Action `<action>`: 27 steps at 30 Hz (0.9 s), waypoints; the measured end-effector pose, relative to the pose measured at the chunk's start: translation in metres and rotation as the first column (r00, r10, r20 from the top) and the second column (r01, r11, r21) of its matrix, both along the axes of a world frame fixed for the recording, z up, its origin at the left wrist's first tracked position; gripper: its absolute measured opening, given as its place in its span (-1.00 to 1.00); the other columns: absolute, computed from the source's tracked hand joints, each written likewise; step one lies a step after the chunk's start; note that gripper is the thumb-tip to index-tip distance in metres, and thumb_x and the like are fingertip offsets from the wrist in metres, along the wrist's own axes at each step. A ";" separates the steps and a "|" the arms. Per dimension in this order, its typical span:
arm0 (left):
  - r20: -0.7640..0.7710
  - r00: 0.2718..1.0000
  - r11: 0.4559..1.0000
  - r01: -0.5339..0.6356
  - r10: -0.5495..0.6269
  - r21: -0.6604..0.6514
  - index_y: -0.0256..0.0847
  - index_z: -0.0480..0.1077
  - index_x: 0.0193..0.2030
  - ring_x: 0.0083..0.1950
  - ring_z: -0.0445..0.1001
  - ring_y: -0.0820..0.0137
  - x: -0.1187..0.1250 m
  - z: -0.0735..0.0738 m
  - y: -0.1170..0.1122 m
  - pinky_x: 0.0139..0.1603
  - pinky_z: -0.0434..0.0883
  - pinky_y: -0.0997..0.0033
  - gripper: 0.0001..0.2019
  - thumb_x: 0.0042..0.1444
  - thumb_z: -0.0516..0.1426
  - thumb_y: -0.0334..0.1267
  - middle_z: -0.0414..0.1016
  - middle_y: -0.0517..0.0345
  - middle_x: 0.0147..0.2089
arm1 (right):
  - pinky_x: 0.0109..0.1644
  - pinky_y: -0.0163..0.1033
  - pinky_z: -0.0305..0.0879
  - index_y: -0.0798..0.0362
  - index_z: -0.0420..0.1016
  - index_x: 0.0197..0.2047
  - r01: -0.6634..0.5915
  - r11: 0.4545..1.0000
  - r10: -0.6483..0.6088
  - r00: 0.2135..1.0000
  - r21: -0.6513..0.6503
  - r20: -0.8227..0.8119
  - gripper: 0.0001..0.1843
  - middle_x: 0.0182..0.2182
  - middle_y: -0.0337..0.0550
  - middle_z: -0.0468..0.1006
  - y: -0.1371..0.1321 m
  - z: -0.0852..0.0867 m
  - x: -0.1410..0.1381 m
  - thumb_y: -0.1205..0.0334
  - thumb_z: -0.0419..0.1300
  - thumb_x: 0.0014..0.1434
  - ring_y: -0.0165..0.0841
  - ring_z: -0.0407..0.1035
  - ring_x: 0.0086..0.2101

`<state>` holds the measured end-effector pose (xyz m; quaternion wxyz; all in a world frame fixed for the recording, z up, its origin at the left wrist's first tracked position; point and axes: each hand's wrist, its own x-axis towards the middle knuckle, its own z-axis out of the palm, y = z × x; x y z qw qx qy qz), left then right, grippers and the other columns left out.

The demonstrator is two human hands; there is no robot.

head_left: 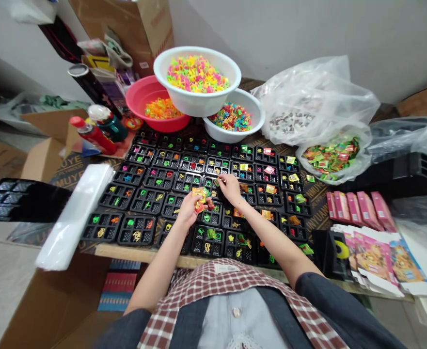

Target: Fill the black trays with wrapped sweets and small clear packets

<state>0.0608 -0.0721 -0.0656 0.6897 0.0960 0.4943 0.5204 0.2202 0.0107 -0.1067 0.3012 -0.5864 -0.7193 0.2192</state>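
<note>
Several black plastic trays [148,201] cover the table, each cell holding small coloured plastic toys. My left hand [189,207] is closed on a small bunch of coloured packets [200,196], held over the middle trays. My right hand [229,186] pinches one small packet just above a tray cell in the middle of the table. The two hands are close together, the right slightly farther from me.
A white bowl [184,99], a second white bowl [253,123] and a pink bowl [136,97] of coloured toys stand at the back. A clear bag of packets [331,155] lies at right, pink boxes [358,206] beside it. Folded plastic sheets [75,213], a red bottle [91,135] sit at left.
</note>
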 end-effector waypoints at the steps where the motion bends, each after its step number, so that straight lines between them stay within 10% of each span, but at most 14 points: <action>1: 0.001 1.000 1.000 0.004 -0.004 0.006 -0.29 0.39 -0.17 -0.38 0.61 0.34 0.000 0.000 0.002 -0.57 0.43 0.58 -0.75 -0.05 0.20 -0.48 0.55 0.09 -0.34 | -0.04 -0.07 0.32 0.09 0.58 -0.22 0.000 1.000 0.000 1.000 0.029 -0.004 -0.81 -0.31 -0.01 0.54 -0.003 0.002 -0.001 0.24 0.17 0.15 -0.19 0.39 -0.20; 9: -0.096 0.989 0.985 0.122 -0.110 0.124 -0.29 0.40 -0.21 -0.44 0.59 0.30 0.004 -0.007 0.027 -0.64 0.40 0.56 -0.63 -0.19 0.37 -0.31 0.56 0.08 -0.36 | -0.34 -0.27 0.31 0.06 0.57 -0.39 -0.221 0.960 0.144 0.918 -0.173 -0.370 -0.77 -0.47 -0.18 0.55 -0.013 0.030 -0.010 0.10 0.19 0.12 -0.38 0.38 -0.46; 17: -0.164 0.985 0.978 0.089 -0.058 0.187 -0.29 0.43 -0.20 -0.45 0.59 0.32 0.011 -0.013 0.058 -0.65 0.37 0.59 -0.60 -0.21 0.38 -0.24 0.54 0.12 -0.38 | -0.31 -0.29 0.34 0.07 0.46 -0.42 -0.081 0.988 0.014 0.894 -0.130 -0.449 -0.83 -0.47 -0.20 0.55 0.027 0.031 0.000 0.16 0.13 0.09 -0.39 0.42 -0.44; 22: -0.126 0.992 0.994 -0.002 0.015 0.105 -0.31 0.42 -0.25 -0.50 0.56 0.38 0.002 -0.012 0.060 -0.65 0.35 0.63 -0.67 -0.18 0.36 -0.33 0.53 0.14 -0.43 | -0.15 -0.21 0.37 0.11 0.49 -0.36 0.192 0.976 -0.215 0.928 -0.105 -0.306 -0.88 -0.43 -0.14 0.57 0.079 0.021 0.005 0.33 0.12 0.08 -0.34 0.46 -0.38; 27: -0.104 0.993 0.997 -0.044 0.051 0.065 -0.31 0.41 -0.22 -0.44 0.59 0.35 -0.005 -0.012 0.060 -0.59 0.41 0.59 -0.71 -0.12 0.31 -0.40 0.54 0.12 -0.41 | -0.05 -0.13 0.37 0.12 0.55 -0.34 0.152 0.986 -0.157 0.985 -0.073 -0.073 -0.89 -0.35 -0.07 0.55 0.095 0.015 -0.002 0.40 0.18 0.06 -0.27 0.46 -0.28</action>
